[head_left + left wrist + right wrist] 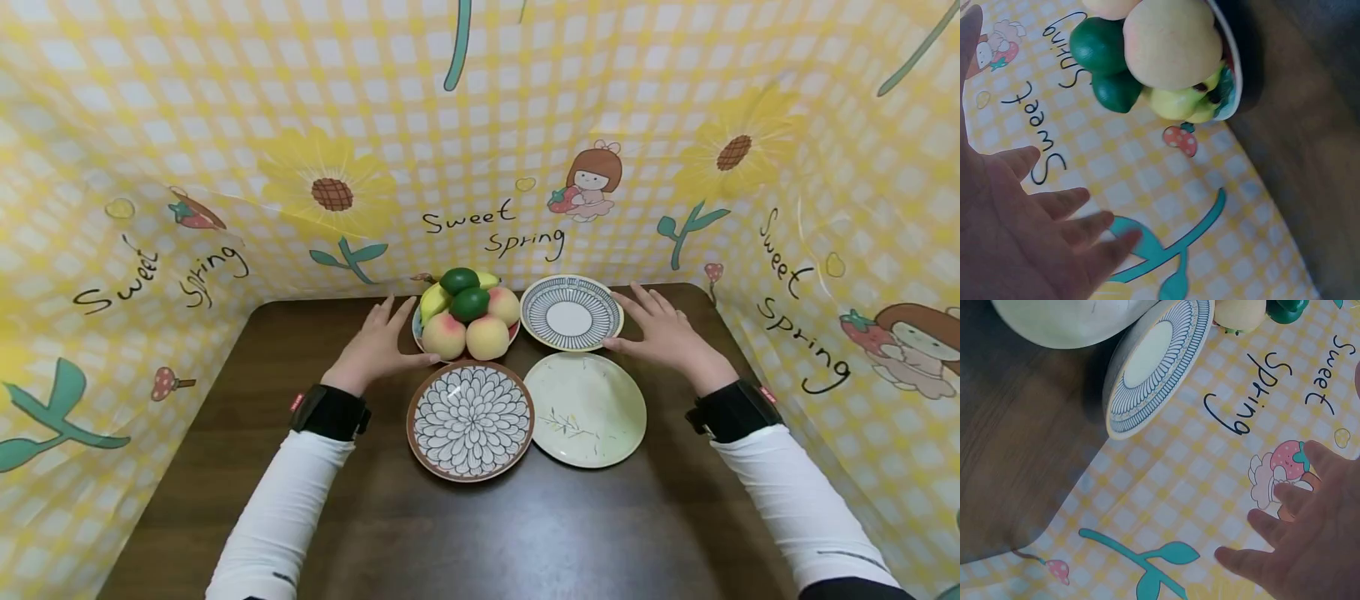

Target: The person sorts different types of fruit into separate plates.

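Note:
My left hand (pixel 378 350), fingers straight and spread, is beside the left rim of a fruit-filled plate (pixel 417 332). That plate carries several peaches (pixel 487 337), bananas (pixel 433 303) and two dark green fruits (pixel 469 305) that look like limes or avocados. On the other side, my right hand (pixel 663 333) is spread beside a blue-striped plate (pixel 570 318), thumb near its front rim; whether it touches cannot be told. Both wrist views show spread fingers with nothing held. Nearer me lie a brown-rimmed petal-pattern plate (pixel 472 421) and a pale green plate (pixel 588 408).
The dark wooden table (pixel 360 517) has the plates grouped around its back middle. A yellow checked cloth (pixel 480 125) with printed flowers and lettering rises behind the table and along both sides.

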The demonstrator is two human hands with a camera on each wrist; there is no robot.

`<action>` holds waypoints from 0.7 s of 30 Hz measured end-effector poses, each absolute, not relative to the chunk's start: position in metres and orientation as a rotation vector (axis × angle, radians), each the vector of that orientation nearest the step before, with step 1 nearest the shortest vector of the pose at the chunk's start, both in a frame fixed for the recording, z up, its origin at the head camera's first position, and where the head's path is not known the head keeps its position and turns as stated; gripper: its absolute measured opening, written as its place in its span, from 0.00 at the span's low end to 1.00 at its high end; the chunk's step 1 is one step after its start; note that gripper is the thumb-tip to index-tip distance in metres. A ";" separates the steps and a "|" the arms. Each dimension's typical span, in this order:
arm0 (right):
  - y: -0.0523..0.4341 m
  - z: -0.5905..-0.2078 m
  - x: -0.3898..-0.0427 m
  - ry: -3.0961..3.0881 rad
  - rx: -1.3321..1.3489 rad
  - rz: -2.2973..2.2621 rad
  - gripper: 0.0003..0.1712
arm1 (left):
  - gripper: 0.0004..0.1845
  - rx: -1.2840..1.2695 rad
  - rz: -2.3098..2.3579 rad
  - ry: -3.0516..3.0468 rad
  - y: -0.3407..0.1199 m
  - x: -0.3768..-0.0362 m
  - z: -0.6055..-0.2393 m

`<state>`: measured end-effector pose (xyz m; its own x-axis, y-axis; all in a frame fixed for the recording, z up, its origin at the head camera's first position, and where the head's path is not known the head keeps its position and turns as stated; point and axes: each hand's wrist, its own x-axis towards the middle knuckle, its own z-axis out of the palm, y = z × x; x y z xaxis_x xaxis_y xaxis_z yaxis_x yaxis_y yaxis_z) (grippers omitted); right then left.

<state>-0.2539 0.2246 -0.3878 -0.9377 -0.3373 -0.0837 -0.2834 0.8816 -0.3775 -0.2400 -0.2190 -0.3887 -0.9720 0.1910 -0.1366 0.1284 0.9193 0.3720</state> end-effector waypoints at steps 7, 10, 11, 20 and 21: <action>0.204 -0.391 -0.271 2.918 -0.544 -0.653 0.52 | 0.58 0.204 0.677 2.801 -0.227 -0.231 -0.410; 0.194 -0.391 -0.278 2.913 -0.568 -0.666 0.52 | 0.55 0.182 0.687 2.760 -0.231 -0.230 -0.420; 0.190 -0.390 -0.280 2.911 -0.576 -0.676 0.52 | 0.53 0.177 0.688 2.747 -0.232 -0.230 -0.423; 0.153 -0.391 -0.303 2.867 -0.638 -0.744 0.53 | 0.40 0.059 0.801 2.642 -0.237 -0.219 -0.461; 0.149 -0.392 -0.306 2.862 -0.651 -0.740 0.53 | 0.39 0.049 0.820 2.628 -0.237 -0.217 -0.466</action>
